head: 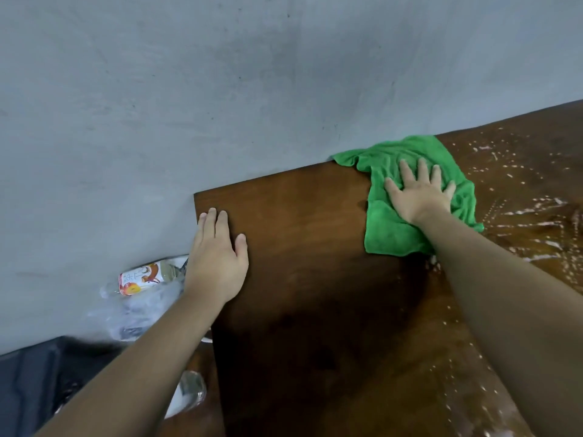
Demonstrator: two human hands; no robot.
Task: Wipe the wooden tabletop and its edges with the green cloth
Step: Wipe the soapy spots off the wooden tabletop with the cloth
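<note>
The dark wooden tabletop (303, 247) fills the lower right and meets a grey wall along its far edge. A rumpled green cloth (394, 228) lies near that far edge. My right hand (419, 193) presses flat on the cloth, fingers spread and pointing at the wall. My left hand (217, 253) rests flat over the table's left edge near the far left corner, holding nothing. White specks and streaks (520, 216) cover the wood to the right of the cloth.
The grey wall (157, 105) stands right behind the table. Left of the table, lower down, lie a labelled plastic bottle (148, 277) and crumpled clear plastic (138, 313). Another clear plastic item (189, 395) sits under my left forearm.
</note>
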